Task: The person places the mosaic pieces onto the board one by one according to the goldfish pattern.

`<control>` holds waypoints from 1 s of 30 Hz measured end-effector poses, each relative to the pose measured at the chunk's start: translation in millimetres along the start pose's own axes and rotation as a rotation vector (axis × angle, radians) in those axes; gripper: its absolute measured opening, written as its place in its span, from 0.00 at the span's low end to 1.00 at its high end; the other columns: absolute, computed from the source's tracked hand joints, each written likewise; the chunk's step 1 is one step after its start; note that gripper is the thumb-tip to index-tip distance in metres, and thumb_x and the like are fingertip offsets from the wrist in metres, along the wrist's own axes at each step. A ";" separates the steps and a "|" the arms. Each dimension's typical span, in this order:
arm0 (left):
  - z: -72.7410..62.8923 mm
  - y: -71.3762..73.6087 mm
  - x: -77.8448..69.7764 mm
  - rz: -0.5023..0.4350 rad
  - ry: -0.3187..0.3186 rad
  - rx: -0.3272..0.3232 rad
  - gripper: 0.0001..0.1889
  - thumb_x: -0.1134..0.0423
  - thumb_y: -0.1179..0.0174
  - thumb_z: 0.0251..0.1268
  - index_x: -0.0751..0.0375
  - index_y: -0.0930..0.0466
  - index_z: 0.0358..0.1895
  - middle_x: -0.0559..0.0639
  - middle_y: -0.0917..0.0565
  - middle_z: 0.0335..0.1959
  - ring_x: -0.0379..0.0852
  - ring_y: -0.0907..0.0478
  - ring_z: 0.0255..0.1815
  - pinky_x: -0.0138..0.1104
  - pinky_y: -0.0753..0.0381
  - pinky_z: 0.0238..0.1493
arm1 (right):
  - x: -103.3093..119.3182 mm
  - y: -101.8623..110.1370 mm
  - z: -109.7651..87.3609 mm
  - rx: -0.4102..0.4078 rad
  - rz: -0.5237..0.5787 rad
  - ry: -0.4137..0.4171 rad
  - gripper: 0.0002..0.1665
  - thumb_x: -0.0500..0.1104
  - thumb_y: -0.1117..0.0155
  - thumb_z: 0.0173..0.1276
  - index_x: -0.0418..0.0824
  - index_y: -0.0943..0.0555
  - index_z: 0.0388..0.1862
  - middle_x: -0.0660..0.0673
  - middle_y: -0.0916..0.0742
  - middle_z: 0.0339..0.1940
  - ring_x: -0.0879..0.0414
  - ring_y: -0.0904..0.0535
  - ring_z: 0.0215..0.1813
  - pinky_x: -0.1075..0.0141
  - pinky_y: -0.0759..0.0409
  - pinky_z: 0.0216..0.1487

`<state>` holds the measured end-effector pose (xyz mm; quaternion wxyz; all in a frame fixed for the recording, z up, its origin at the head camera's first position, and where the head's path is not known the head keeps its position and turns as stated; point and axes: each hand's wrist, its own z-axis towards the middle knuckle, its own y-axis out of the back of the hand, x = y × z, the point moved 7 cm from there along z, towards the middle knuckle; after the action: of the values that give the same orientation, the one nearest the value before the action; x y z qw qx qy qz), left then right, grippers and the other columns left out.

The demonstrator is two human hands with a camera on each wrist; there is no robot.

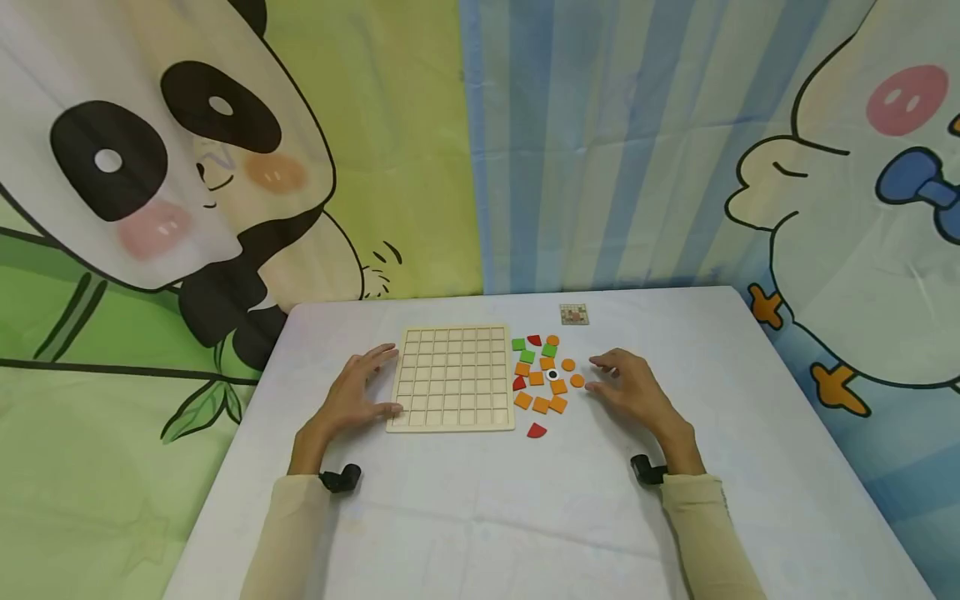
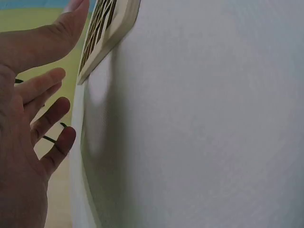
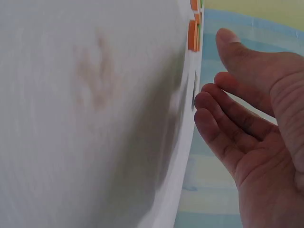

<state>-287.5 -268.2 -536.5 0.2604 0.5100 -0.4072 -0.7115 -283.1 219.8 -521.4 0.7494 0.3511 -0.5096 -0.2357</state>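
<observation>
A pale wooden grid board (image 1: 453, 379) lies flat on the white table, its square cells bare. At its left edge is my left hand (image 1: 352, 392), thumb and fingers spread apart, with the thumb tip right at the rim. In the left wrist view the board's corner (image 2: 107, 52) shows beside the thumb. To the board's right lie loose orange squares (image 1: 541, 405), green squares (image 1: 518, 344), orange discs (image 1: 577, 381), red quarter pieces (image 1: 536, 431) and a white disc with a black dot (image 1: 552, 375). My right hand (image 1: 633, 392) hovers just right of them, fingers loosely bent, holding nothing.
A small patterned square card (image 1: 574, 314) lies near the table's back edge. The white-covered table (image 1: 480, 517) reaches to printed curtains (image 1: 585, 150) behind it. A black wrist camera (image 1: 341, 478) is strapped on the left wrist, and another (image 1: 647, 470) on the right.
</observation>
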 end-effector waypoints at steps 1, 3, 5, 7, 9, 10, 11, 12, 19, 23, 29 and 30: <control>0.1 -1.1 2.6 -0.007 0.007 0.019 0.58 0.49 0.12 0.49 0.54 0.33 0.85 0.51 0.32 0.87 0.57 0.26 0.66 0.58 0.25 0.65 | 0.6 -2.9 0.9 0.011 0.007 -0.009 0.27 0.35 0.17 0.64 0.28 0.12 0.61 0.35 0.08 0.51 0.43 0.14 0.50 0.45 0.14 0.56; 0.2 -2.5 6.5 -0.017 0.019 0.047 0.62 0.47 0.10 0.44 0.54 0.34 0.86 0.51 0.33 0.87 0.57 0.28 0.67 0.59 0.26 0.68 | 1.3 -8.0 2.8 0.031 0.009 -0.025 0.25 0.35 0.18 0.65 0.29 0.12 0.61 0.37 0.08 0.50 0.45 0.14 0.50 0.47 0.14 0.56; 0.4 -3.8 8.5 -0.025 0.024 0.067 0.64 0.46 0.09 0.41 0.54 0.35 0.86 0.51 0.33 0.88 0.57 0.29 0.69 0.59 0.28 0.71 | 2.5 -11.2 3.8 0.044 0.011 -0.030 0.24 0.33 0.18 0.65 0.29 0.11 0.60 0.37 0.08 0.49 0.47 0.14 0.49 0.49 0.13 0.56; 1.0 -4.5 8.4 -0.033 0.026 0.078 0.65 0.46 0.09 0.39 0.54 0.35 0.86 0.52 0.34 0.88 0.57 0.30 0.69 0.60 0.29 0.72 | 4.0 -12.8 4.8 0.046 0.020 -0.025 0.23 0.32 0.19 0.65 0.28 0.11 0.58 0.37 0.08 0.48 0.47 0.13 0.48 0.49 0.13 0.54; 1.9 -4.9 6.9 -0.040 0.026 0.086 0.66 0.47 0.08 0.39 0.54 0.36 0.86 0.52 0.34 0.88 0.57 0.30 0.69 0.60 0.29 0.72 | 5.4 -13.5 5.4 0.046 0.025 -0.016 0.22 0.31 0.19 0.64 0.28 0.11 0.57 0.36 0.08 0.47 0.47 0.13 0.47 0.49 0.13 0.54; 2.3 -5.0 5.9 -0.046 0.024 0.089 0.65 0.48 0.08 0.39 0.53 0.35 0.86 0.52 0.34 0.88 0.57 0.30 0.68 0.59 0.29 0.72 | 5.8 -13.9 5.5 0.048 0.029 -0.013 0.22 0.31 0.19 0.64 0.27 0.11 0.57 0.36 0.08 0.47 0.47 0.13 0.47 0.49 0.13 0.54; 2.8 -5.0 5.0 -0.048 0.023 0.092 0.65 0.49 0.08 0.40 0.53 0.35 0.86 0.52 0.34 0.88 0.57 0.30 0.67 0.59 0.29 0.71 | 6.0 -14.5 5.6 0.050 0.030 -0.012 0.22 0.31 0.19 0.64 0.27 0.11 0.57 0.36 0.08 0.47 0.47 0.13 0.47 0.49 0.13 0.54; 3.1 -5.3 4.4 -0.047 0.021 0.095 0.65 0.49 0.09 0.40 0.53 0.35 0.86 0.52 0.34 0.88 0.56 0.31 0.67 0.58 0.29 0.70 | 6.2 -15.1 5.7 0.054 0.031 -0.014 0.22 0.30 0.19 0.64 0.28 0.11 0.57 0.37 0.08 0.47 0.47 0.13 0.47 0.49 0.13 0.54; 4.4 -5.2 4.3 -0.037 -0.006 0.148 0.62 0.54 0.10 0.43 0.53 0.35 0.86 0.52 0.36 0.89 0.54 0.32 0.63 0.55 0.29 0.66 | 7.9 -17.7 7.3 0.067 0.039 -0.029 0.22 0.30 0.20 0.65 0.29 0.11 0.58 0.38 0.08 0.49 0.47 0.13 0.49 0.49 0.13 0.55; 3.0 -4.7 8.1 -0.048 -0.002 0.191 0.65 0.55 0.09 0.40 0.53 0.36 0.87 0.52 0.37 0.89 0.54 0.31 0.63 0.54 0.29 0.66 | 8.9 -19.0 9.2 0.081 0.039 -0.050 0.22 0.31 0.20 0.65 0.30 0.10 0.58 0.40 0.08 0.47 0.49 0.14 0.48 0.50 0.14 0.56; 1.3 -4.5 9.6 -0.098 -0.008 0.192 0.69 0.53 0.07 0.33 0.57 0.36 0.86 0.56 0.36 0.89 0.55 0.30 0.64 0.55 0.30 0.67 | 7.6 -21.1 9.6 0.101 0.030 -0.088 0.20 0.31 0.19 0.65 0.32 0.09 0.57 0.41 0.08 0.46 0.50 0.16 0.46 0.51 0.14 0.55; 1.3 -4.7 9.7 -0.106 -0.008 0.188 0.69 0.53 0.06 0.32 0.57 0.36 0.86 0.56 0.36 0.89 0.55 0.30 0.64 0.55 0.30 0.67 | 7.6 -21.2 9.5 0.101 0.029 -0.087 0.20 0.31 0.19 0.65 0.32 0.09 0.56 0.41 0.08 0.46 0.50 0.16 0.46 0.51 0.14 0.55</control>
<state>-291.8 -272.9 -545.3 0.1719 0.5500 -0.4458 -0.6850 -289.1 198.0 -530.9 0.7110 0.3706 -0.5580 -0.2139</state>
